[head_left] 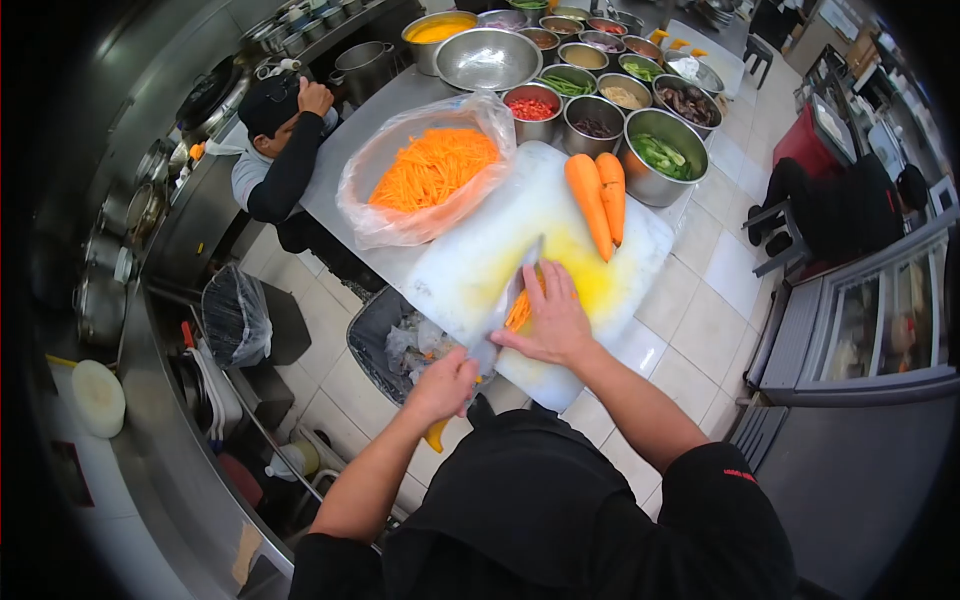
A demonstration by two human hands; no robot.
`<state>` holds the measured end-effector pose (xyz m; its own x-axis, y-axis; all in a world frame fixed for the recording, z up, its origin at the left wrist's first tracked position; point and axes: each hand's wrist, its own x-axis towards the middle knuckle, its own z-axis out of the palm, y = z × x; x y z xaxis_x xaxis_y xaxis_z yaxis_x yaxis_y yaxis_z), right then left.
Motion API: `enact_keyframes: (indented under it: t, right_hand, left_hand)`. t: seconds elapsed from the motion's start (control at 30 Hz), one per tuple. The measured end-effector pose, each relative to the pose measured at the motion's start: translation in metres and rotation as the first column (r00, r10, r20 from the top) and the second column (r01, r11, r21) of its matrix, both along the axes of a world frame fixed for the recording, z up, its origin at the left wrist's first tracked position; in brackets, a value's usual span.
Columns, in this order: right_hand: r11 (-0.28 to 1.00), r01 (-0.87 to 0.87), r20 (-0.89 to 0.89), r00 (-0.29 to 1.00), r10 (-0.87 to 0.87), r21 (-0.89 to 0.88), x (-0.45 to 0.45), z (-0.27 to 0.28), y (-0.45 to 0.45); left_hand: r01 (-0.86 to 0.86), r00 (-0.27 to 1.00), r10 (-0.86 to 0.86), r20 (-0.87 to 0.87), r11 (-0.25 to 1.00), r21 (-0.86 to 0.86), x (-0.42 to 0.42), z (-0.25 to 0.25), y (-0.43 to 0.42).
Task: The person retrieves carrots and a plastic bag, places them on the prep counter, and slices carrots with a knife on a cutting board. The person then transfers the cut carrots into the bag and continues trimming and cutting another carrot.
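My left hand (442, 385) is closed round the handle of a kitchen knife (512, 290), whose blade lies slanting across the white cutting board (450, 275). Beside the blade, my right hand (552, 318) rests over a small bunch of orange carrot strips (519, 312), held between thumb and fingers; part of the bunch is hidden under the palm. Yellow-orange stains colour the board around them. Two whole peeled carrots (590, 200) lie at the board's far right. Beyond the board's left edge, a clear plastic bag in a wide container (360, 205) holds a heap of shredded carrot (435, 168).
Metal bowls of cut vegetables crowd the table's far side, including a pot of green pieces (665, 160) and an empty steel bowl (487, 58). A lined waste bin (375, 335) stands below the left edge. A person (275, 150) leans at left; another sits at right.
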<state>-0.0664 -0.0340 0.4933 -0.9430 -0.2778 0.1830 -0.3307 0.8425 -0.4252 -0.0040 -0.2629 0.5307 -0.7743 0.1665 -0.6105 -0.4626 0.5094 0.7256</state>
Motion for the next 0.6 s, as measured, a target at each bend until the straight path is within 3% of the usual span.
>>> enact_keyframes:
  t: [0.13, 0.27, 0.43, 0.47, 0.6]
  right_hand:
    - [0.961, 0.245, -0.062, 0.965, -0.254, -0.129, 0.013, -0.011, -0.017]
    - [0.794, 0.490, -0.045, 0.841, -0.539, -0.359, 0.006, -0.030, -0.019]
    - [0.639, 0.532, 0.040, 0.785, -0.618, -0.556, -0.007, -0.019, -0.035]
    - [0.657, 0.485, -0.001, 0.804, -0.595, -0.577, -0.012, -0.012, -0.042]
    - [0.728, 0.307, -0.144, 0.862, -0.485, -0.613, -0.046, 0.036, -0.082]
  left_hand:
    - [0.163, 0.985, -0.165, -0.049, 0.986, -0.036, 0.001, -0.005, 0.034]
    - [0.265, 0.957, -0.267, -0.112, 0.964, -0.035, 0.004, -0.014, 0.050]
    - [0.272, 0.866, -0.312, -0.391, 0.950, -0.156, 0.010, -0.010, 0.039]
    - [0.252, 0.836, -0.313, -0.450, 0.949, -0.191, 0.009, -0.006, 0.033]
    - [0.109, 0.897, -0.140, -0.419, 0.989, -0.096, -0.005, 0.036, 0.005]
